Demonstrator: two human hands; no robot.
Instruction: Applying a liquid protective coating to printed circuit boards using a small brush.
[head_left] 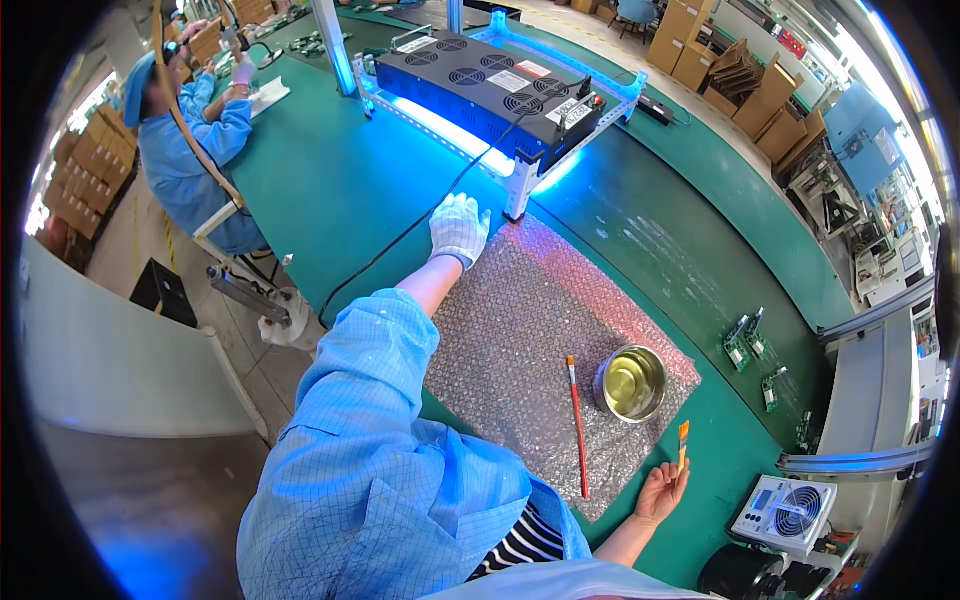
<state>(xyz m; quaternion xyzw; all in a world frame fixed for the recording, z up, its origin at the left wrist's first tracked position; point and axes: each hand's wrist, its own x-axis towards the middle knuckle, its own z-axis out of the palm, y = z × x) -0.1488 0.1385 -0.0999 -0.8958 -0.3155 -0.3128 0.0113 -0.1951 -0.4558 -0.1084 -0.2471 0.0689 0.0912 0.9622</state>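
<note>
Low on the right, the bare right hand (659, 491) grips a flat brush (683, 446) between thumb and fingers, its orange bristle end pointing away from the body, just beyond the edge of a sheet of bubble wrap (510, 330). The left hand (460, 231), in a white knit glove, reaches out to the sheet's far left corner, near a leg of a white metal frame (525, 180); its fingers are partly curled, and I cannot tell whether they pinch anything. A black cable (392, 245) runs close beside that glove.

On the bubble wrap stands a round metal cup (632, 384) with clear yellowish liquid in it — and to its left lies a slim red-handled paintbrush (579, 430), well apart from both hands. Beyond the sheet, the frame bears a black lamp unit (480, 85) with round fan grilles on top, blue light spilling beneath it onto the green tabletop (300, 190). Several green circuit boards (737, 352) sit off to the right, with a white fan unit (785, 512) nearer the body. At upper left, a co-worker (195, 150) in a blue cap and smock works at the same table.
</note>
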